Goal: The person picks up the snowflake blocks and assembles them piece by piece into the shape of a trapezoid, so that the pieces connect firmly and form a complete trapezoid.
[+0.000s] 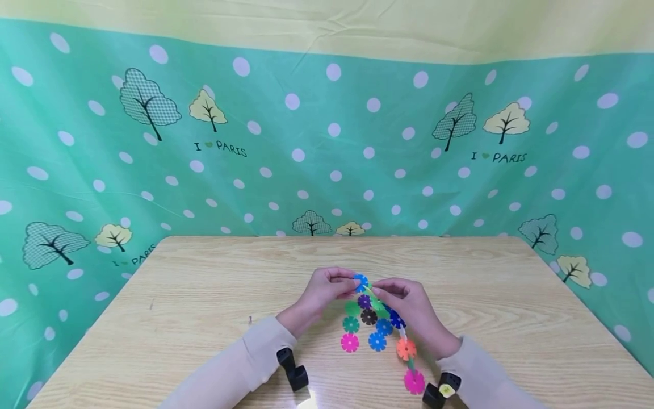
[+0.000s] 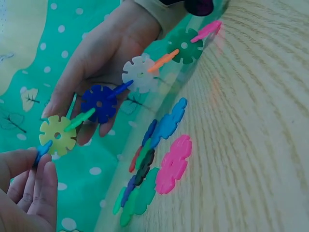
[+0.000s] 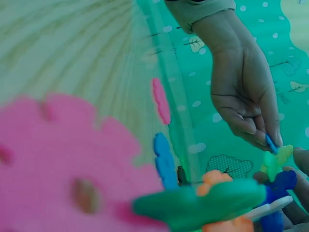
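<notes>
One chain of notched plastic discs (image 1: 398,320) hangs between the two hands, above the counter (image 1: 245,258), with its far end trailing down beside the right forearm. It counts nine discs, slotted edge into edge. From the left hand's end they run: a light blue disc (image 1: 361,280), a yellow disc (image 2: 58,141), a light green disc (image 2: 79,119), two dark blue discs (image 2: 96,112), a whitish disc (image 2: 135,79), an orange disc (image 1: 406,354), a dark green disc (image 2: 187,54) and a bright pink disc (image 1: 414,378).

The left hand (image 1: 326,288) pinches the light blue disc between thumb and fingers. The right hand (image 1: 410,302) grips the yellow disc right next to it, thumb on one side and fingers behind.

Loose discs lie grouped on the counter under and just in front of the hands. The head view shows eight: two blue discs (image 1: 377,346), one pink piece (image 1: 349,347), one purple disc (image 1: 364,304), one blackish disc (image 1: 369,321) and three green discs (image 1: 351,328), one of them partly covered. The left wrist view adds one red disc (image 2: 135,159), seen edge-on; the pieces overlap there, so the full total cannot be told.

Two black wrist devices (image 1: 293,372) sit at the sleeves, one per arm. Behind stands one green dotted cloth (image 1: 334,113), printed with five tree pairs.
</notes>
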`<state>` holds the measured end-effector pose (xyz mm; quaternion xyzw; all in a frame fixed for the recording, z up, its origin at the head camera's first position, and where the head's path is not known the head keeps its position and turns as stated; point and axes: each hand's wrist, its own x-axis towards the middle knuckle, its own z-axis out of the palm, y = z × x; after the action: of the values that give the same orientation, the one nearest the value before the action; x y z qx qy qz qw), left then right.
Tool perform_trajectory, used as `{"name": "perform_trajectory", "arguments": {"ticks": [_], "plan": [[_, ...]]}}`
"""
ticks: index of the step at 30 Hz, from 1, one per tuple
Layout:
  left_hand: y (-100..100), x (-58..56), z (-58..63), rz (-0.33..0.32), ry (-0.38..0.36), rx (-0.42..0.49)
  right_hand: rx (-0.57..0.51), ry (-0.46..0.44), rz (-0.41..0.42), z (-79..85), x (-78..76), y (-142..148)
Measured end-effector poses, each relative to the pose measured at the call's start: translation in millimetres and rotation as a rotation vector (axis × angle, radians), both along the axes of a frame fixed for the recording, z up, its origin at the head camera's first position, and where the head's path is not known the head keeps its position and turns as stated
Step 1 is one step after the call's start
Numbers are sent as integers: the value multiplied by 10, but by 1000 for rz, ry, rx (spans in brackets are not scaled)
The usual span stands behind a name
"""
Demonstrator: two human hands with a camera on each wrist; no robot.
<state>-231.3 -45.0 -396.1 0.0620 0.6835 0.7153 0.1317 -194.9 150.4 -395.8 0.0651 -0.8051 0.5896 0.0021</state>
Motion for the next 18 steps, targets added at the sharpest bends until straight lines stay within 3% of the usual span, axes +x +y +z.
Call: {"name": "perform_trajectory", "arguments": {"ticks": [10, 18], "plan": [[37, 17, -15, -17, -1, 2, 90, -5, 48, 51, -106, -22], [-7, 30, -44, -33, 21, -35, 95, -12, 47, 39, -128, -34]]}}
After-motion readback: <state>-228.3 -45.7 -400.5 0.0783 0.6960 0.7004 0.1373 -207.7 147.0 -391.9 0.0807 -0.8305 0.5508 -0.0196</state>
